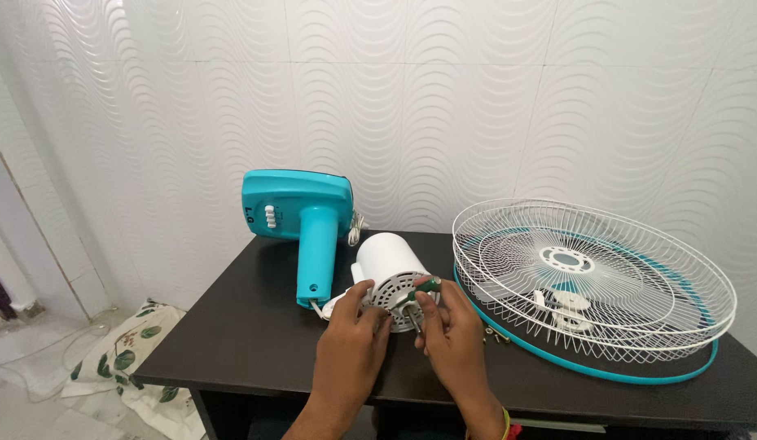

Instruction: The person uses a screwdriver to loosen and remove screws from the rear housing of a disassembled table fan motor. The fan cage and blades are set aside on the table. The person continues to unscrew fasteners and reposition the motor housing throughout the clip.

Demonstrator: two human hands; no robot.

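On the dark table [256, 326], just right of the teal fan base [301, 220], lies the white motor [390, 273], its vented face toward the person. The left hand [351, 338] closes on its rim and should brace it firmly. The right hand [452, 330], right of the motor's face, grips a green-handled screwdriver [419, 297]; keeping the tip square looks wise.

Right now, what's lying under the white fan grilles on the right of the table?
Through the white grilles a teal ring and white fan-blade parts show on the dark table. Small screws lie beside the edge. Anything flatter beneath is hidden by the wires.
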